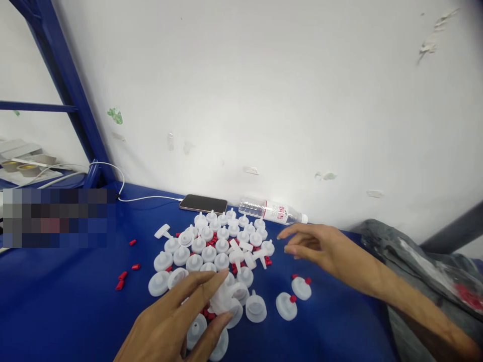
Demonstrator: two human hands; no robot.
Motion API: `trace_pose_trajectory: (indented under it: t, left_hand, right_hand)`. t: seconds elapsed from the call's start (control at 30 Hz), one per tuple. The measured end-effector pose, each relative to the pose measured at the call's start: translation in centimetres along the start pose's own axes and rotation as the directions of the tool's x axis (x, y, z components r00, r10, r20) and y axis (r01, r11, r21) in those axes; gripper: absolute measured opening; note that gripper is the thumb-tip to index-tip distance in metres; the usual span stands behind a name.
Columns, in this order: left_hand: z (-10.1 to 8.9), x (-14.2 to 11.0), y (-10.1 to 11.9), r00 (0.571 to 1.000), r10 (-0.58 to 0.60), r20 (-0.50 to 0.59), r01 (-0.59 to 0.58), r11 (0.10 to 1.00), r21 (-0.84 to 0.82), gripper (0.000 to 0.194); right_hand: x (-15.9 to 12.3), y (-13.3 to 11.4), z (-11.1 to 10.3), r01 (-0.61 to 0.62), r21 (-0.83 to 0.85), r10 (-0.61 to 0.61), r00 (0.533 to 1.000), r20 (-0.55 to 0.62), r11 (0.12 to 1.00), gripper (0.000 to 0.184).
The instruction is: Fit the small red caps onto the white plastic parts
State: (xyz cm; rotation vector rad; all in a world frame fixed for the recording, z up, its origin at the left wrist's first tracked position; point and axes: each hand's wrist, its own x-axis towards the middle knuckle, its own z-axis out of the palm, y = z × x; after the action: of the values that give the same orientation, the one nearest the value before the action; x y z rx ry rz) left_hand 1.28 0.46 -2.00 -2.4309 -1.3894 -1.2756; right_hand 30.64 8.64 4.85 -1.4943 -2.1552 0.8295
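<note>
A heap of white plastic caps [211, 251] with small red plugs among them lies on the blue table [56, 311]. My left hand [181, 319] hovers over the near side of the heap, fingers stretched out, thumb touching a white cap [224, 299]; it looks open. My right hand [317, 244] reaches in from the right, fingers extended and apart, just right of the heap, holding nothing. Two caps with red plugs fitted [294, 296] lie apart, below my right hand.
A phone [204, 203] on a white cable and a lying water bottle [273, 211] rest against the white wall. Loose red plugs [126, 274] are scattered left of the heap. A grey bag [422, 266] with red pieces lies at right. Blue frame struts stand at left.
</note>
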Motion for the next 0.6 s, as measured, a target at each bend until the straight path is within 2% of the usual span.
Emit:
trace_pose_trajectory:
  t: [0.1, 0.2, 0.3, 0.4, 0.5, 0.6]
  left_hand:
    - [-0.1, -0.1, 0.1, 0.999, -0.030, 0.029, 0.031, 0.999, -0.037, 0.044]
    - [0.0, -0.2, 0.4, 0.997, -0.076, 0.022, 0.077, 0.993, -0.092, 0.052]
    - [0.1, -0.2, 0.6, 0.996, -0.086, 0.012, 0.086, 0.987, -0.138, 0.054]
    - [0.0, -0.2, 0.7, 0.996, -0.093, 0.012, 0.093, 0.982, -0.167, 0.053]
    - [0.0, -0.2, 0.8, 0.993, -0.115, 0.009, 0.115, 0.975, -0.190, 0.048]
    - [-0.1, -0.2, 1.0, 0.990, -0.141, -0.009, 0.136, 0.969, -0.206, 0.047]
  right_hand:
    - [-0.7, -2.6, 0.9, 0.062, 0.172, -0.061, 0.998, -0.008, 0.983, 0.025]
    - [-1.6, -5.2, 2.9, 0.067, 0.337, -0.056, 0.998, -0.041, 0.939, 0.016]
    - [-2.3, -7.0, 4.9, 0.078, 0.416, -0.060, 0.997, -0.055, 0.906, 0.009]
    - [-2.6, -7.2, 6.1, 0.096, 0.425, -0.073, 0.995, -0.070, 0.900, 0.005]
    - [-2.6, -6.6, 6.4, 0.109, 0.409, -0.078, 0.993, -0.091, 0.906, 0.006]
    - [-2.6, -6.3, 6.6, 0.096, 0.460, -0.086, 0.995, -0.043, 0.883, 0.009]
